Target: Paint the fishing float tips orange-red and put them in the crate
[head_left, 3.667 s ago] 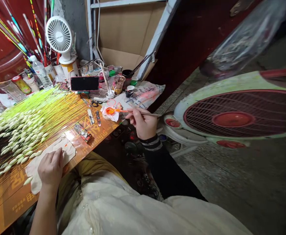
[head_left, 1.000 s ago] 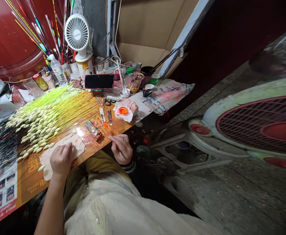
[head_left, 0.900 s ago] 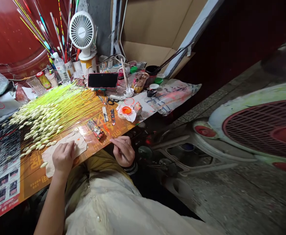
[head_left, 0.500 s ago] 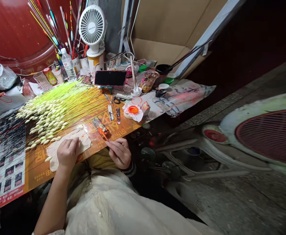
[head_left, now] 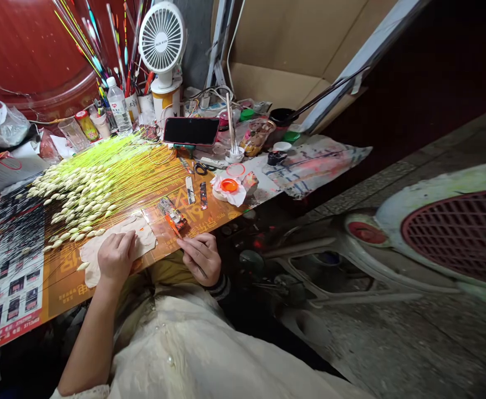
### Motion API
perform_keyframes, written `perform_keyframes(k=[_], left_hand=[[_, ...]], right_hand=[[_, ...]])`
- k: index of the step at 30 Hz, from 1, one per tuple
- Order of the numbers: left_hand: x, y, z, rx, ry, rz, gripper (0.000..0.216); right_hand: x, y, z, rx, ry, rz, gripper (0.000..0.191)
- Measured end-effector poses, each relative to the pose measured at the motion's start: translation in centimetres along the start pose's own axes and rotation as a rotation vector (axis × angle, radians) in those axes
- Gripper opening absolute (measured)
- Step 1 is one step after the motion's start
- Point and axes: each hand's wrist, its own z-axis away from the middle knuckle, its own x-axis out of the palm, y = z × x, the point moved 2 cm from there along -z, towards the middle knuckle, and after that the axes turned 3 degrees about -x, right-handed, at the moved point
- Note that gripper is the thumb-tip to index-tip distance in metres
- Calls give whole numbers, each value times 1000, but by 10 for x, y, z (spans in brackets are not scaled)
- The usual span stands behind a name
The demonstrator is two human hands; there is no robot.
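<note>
The right hand is pinching a thin paintbrush between thumb and fingertips, the fingers nearly closed around the handle. Its orange tip is pointing up-left and hovering at or just above a small printed box; whether they are touching is hard to tell. The left hand is lying flat and open, holding nothing, with its fingers pressing on a crumpled beige sheet.

The sheet is sitting just below rows of white-bodied fishing floats on neon-yellow stems, which are fanning across the upper left of an orange printed mat. Both hands are resting close to the mat's near edge, with a strip of bare mat lying between them.

Up and to the right, well apart from the brush, an orange paint dish is sitting on tissue. The right hand has drawn back from that dish toward the near edge since the earliest view.
</note>
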Motion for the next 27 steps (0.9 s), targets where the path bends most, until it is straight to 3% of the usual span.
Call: perform_keyframes(k=[18,27], left_hand=[[-2,2,-3,45,51,-32,13],[-4,3,-5,67,75,-49,11]], right_hand=[[6,0,3,-7,79,-7,54],[3,0,3,4,57,-21,61]])
